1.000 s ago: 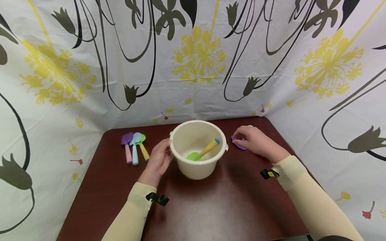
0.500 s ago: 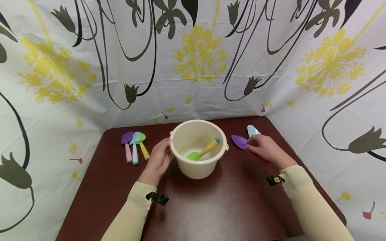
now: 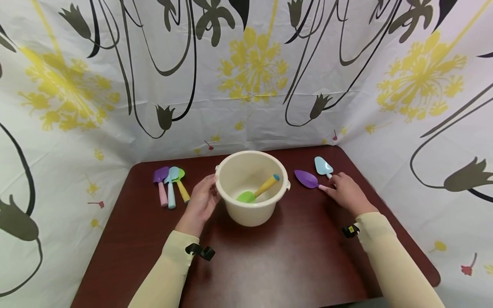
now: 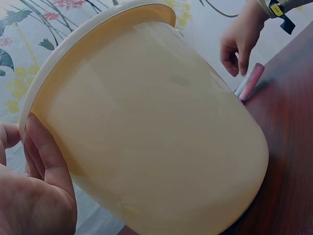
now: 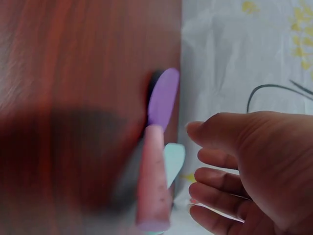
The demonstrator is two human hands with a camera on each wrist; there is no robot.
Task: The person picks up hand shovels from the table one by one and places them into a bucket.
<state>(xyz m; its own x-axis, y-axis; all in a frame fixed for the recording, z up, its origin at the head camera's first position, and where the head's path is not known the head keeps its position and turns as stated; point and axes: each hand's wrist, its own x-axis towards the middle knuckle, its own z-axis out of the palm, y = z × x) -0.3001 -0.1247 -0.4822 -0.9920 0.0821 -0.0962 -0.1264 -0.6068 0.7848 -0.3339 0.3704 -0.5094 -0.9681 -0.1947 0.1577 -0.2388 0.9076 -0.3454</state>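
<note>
The patterned curtain (image 3: 246, 72) fills the upper half of the head view, and the dark bench (image 3: 269, 256) fills the lower middle. At the centre of the frame the cream bucket (image 3: 251, 188) stands upright, with a green-bladed, yellow-handled trowel (image 3: 257, 191) lying tilted inside it. Since a second ago the right hand (image 3: 346, 193) has been drawn back toward the lower right, so that the purple trowel (image 3: 307, 179) and the light blue trowel (image 3: 322, 165), covered before, are now uncovered just right of the bucket; neither has been lifted, and the pick-up is judged not yet made. The grip of the right hand is loosely spread: in the right wrist view the relaxed fingers (image 5: 215, 169) are seen beside the pink handle, and the fingertips appear to be just at its end in the head view, with nothing held. The left hand (image 3: 202, 201) is pressed against the bucket's left wall, its fingers (image 4: 46, 152) laid flat on it. Three more small trowels (image 3: 170, 186) lie side by side at the centre left.
</note>
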